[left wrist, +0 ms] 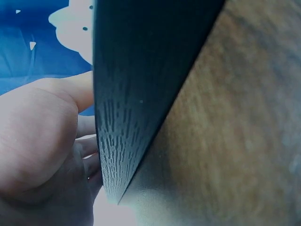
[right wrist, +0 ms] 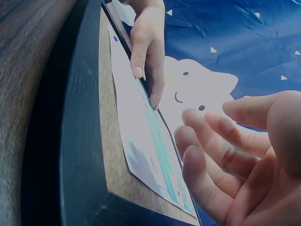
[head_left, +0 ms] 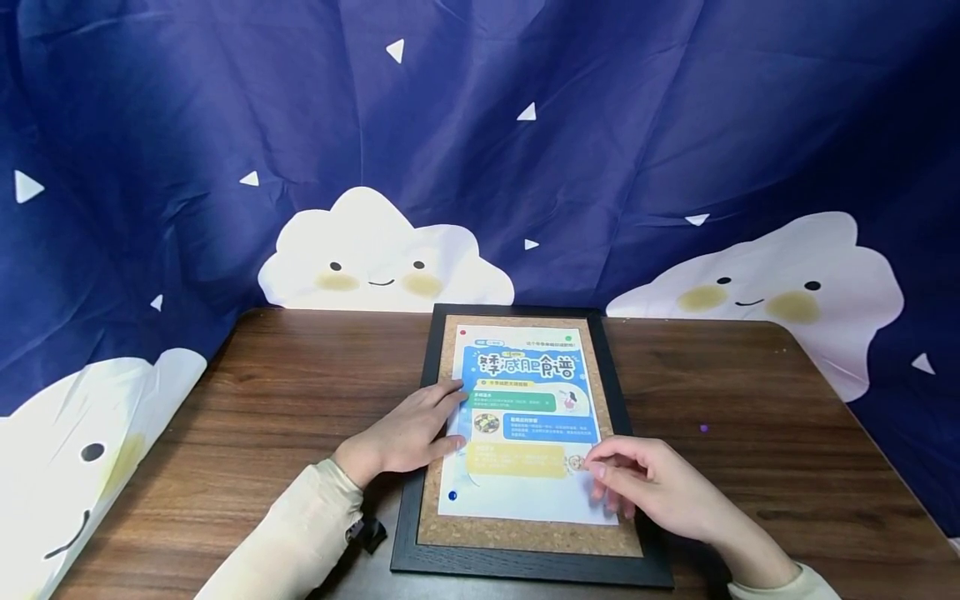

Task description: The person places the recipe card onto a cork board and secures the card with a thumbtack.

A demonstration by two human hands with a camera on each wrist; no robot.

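A printed paper sheet (head_left: 525, 498) with blue, green and yellow panels lies on a cork board (head_left: 525, 533) in a black frame (head_left: 525, 564). Push pins show at three of its corners: red (head_left: 462, 332), green (head_left: 568, 338) and blue (head_left: 452, 496). My left hand (head_left: 408, 433) rests across the frame's left side, fingertips on the sheet's left edge. Over the sheet's lower right part is my right hand (head_left: 648, 483), its fingers loosely bent. In the right wrist view the thumb and fingertips are apart, with nothing visible between them.
A small purple pin (head_left: 703, 428) lies on the brown wooden table (head_left: 757, 375), right of the frame. A black object (head_left: 367, 533) sits by the left sleeve. Behind the table hangs a dark blue curtain (head_left: 465, 150) with clouds and white triangles.
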